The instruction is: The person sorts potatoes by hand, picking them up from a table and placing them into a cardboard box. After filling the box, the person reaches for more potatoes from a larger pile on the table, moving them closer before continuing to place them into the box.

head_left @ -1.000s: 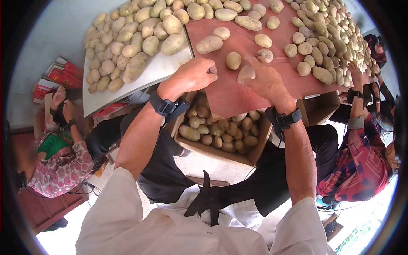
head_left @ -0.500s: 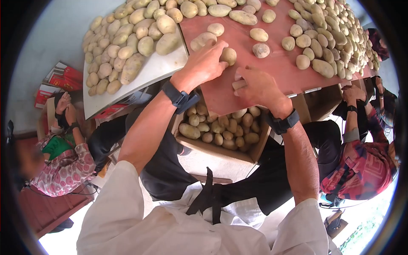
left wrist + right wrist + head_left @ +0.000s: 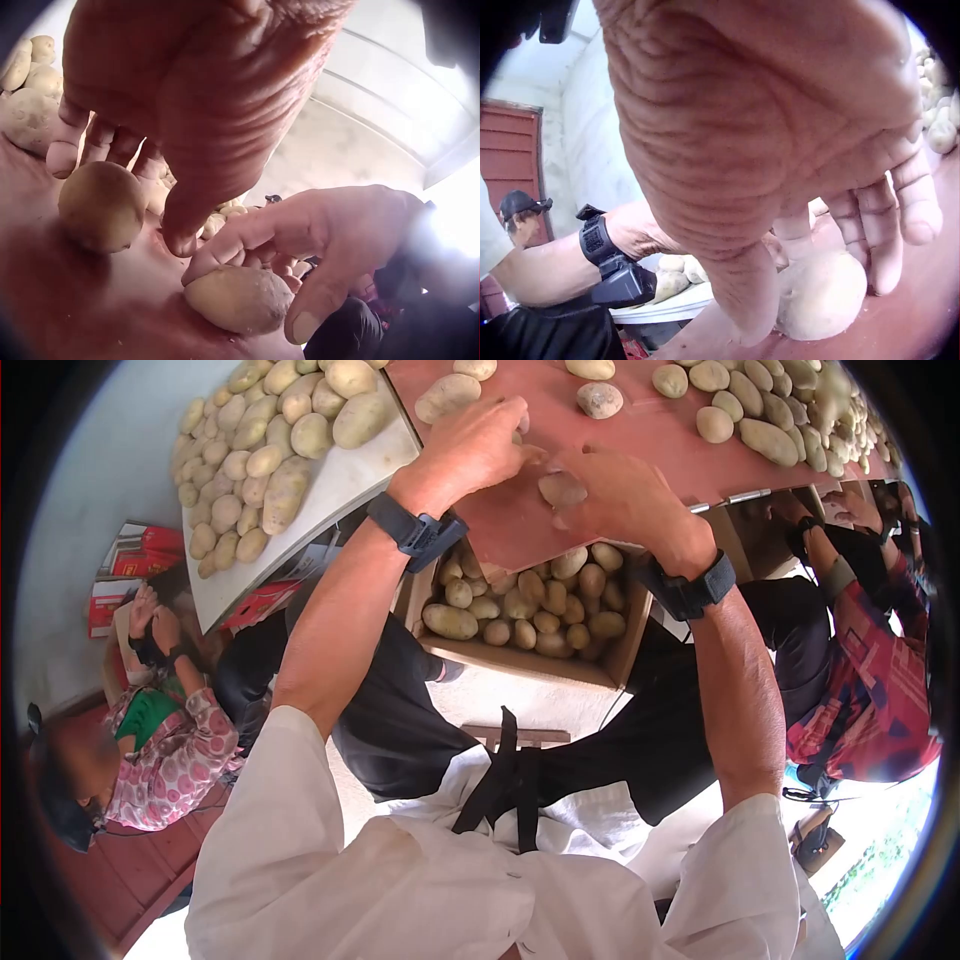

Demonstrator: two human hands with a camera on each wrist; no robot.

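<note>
My right hand (image 3: 625, 495) pinches a pale oval potato (image 3: 825, 292) between thumb and fingers, low over the red tabletop (image 3: 500, 525). In the left wrist view that potato lies under the right index finger, with the thumb at its other end. My left hand (image 3: 470, 450) reaches over a rounder potato (image 3: 103, 206), its fingers loosely bent along the far side. Its thumb stands apart from this potato, which the hand mostly hides in the head view.
Below the table edge stands a cardboard box (image 3: 610, 670) of potatoes. A potato pile (image 3: 270, 450) covers the white tabletop (image 3: 215, 590) at left; another pile (image 3: 790, 410) lies at right. A few loose potatoes lie beyond my hands. People sit on both sides.
My left hand has reached forward and right over the round potato. My right hand has drawn a potato toward the near edge. The head view has tilted down.
</note>
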